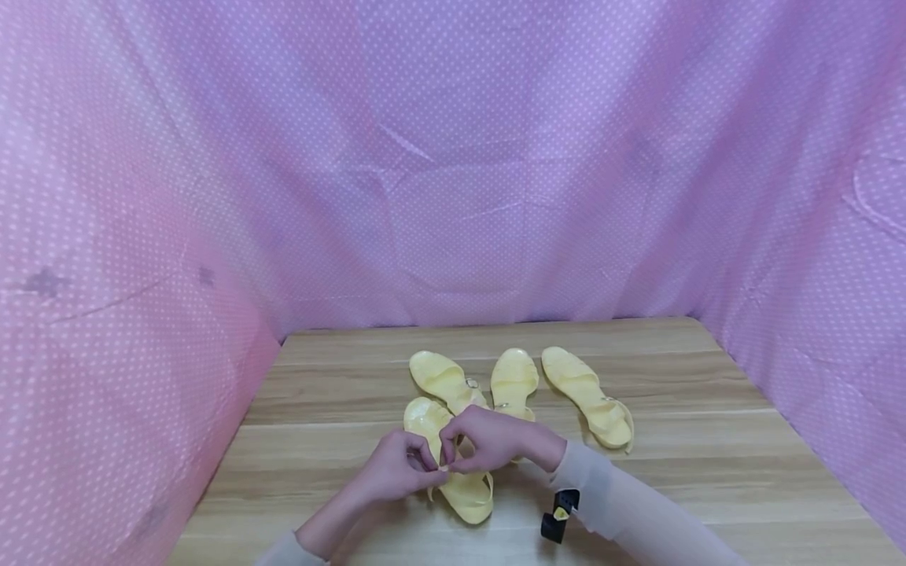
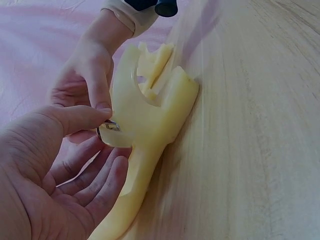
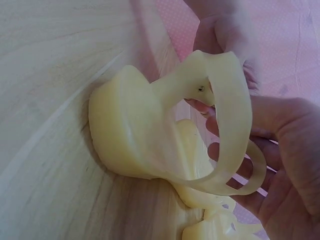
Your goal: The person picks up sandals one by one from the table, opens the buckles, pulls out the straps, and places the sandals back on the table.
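Left grip [image 1: 393, 470], right grip [image 1: 491, 440] both pinch yellow sandal [image 2: 152, 122] at buckle [image 2: 113, 126]; sole [image 1: 467, 501] beneath, on table [image 1: 311, 448].

Head: we are looking forward and down at the wood-grain table [image 1: 708, 448] from farthest off.
Left wrist: we are peering closely past the left hand [image 2: 45, 165].
Right wrist: we are facing the yellow sandal [image 3: 127, 127] heel-first, close.
Both wrists: we are sharing this sandal.

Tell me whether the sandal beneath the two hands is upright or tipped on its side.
Upright: the sandal stands sole-down on the tabletop, its insole facing up in the head view.
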Demonstrator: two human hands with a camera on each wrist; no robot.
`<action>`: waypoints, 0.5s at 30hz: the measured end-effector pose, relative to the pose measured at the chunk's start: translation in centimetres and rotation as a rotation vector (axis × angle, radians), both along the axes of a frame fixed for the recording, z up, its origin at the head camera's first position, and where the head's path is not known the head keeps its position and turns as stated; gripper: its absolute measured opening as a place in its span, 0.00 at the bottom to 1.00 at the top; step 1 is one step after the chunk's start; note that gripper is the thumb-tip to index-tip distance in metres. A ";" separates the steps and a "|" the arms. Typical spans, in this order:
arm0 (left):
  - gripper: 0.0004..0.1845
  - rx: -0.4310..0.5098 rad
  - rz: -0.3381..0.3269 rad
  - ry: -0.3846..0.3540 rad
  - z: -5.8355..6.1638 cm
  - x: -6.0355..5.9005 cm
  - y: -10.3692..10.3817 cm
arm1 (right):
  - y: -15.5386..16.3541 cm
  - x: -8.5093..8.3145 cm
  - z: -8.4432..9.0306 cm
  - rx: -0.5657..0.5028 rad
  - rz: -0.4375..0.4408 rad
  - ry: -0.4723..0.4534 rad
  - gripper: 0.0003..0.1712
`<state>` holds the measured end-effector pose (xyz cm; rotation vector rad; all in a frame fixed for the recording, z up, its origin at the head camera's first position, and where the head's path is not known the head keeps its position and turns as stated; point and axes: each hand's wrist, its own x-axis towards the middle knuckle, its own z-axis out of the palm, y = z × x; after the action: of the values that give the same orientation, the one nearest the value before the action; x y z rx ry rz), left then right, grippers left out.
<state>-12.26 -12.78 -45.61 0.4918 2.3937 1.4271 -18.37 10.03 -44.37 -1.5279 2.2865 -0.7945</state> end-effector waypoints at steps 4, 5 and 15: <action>0.12 0.005 -0.005 -0.008 0.0 -0.1 -0.1 | 0.0 0.0 0.0 -0.005 0.021 0.008 0.06; 0.12 0.006 -0.006 -0.012 0.0 -0.1 -0.1 | 0.0 0.0 0.0 -0.002 0.024 0.007 0.07; 0.11 0.038 -0.009 -0.019 0.0 0.1 -0.3 | -0.1 0.2 0.1 -0.006 0.036 -0.005 0.03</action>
<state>-12.13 -13.04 -45.58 0.4958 2.3507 1.4698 -18.18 9.91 -44.26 -1.5635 2.2488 -0.7948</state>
